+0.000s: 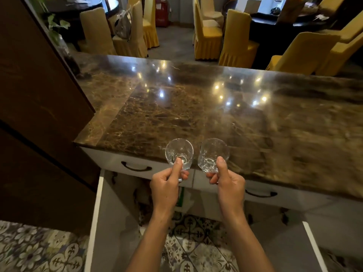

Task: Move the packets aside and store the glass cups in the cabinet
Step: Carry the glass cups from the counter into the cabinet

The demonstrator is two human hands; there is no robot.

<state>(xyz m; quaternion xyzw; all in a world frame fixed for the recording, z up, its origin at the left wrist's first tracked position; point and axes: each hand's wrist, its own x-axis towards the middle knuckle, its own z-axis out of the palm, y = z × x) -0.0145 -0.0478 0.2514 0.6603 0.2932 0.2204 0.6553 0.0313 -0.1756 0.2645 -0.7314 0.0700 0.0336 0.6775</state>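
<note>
My left hand (167, 190) grips a clear glass cup (179, 152) by its base, thumb pressed on the foot, the cup tipped forward over the counter's front edge. My right hand (228, 185) holds a second clear glass cup (213, 152) the same way, just to the right of the first. Both cups hang above the open white cabinet (115, 203) under the marble counter (196, 107). A green and white packet (181, 197) shows inside the cabinet between my wrists, mostly hidden.
Two white cabinet doors (94, 222) swing open toward me at left and right. White drawers with dark handles (135, 167) sit under the counter top. A dark wooden panel (39, 95) stands at left. Yellow-covered chairs (235, 42) and dark tables lie beyond. Patterned floor tiles (39, 252) are below.
</note>
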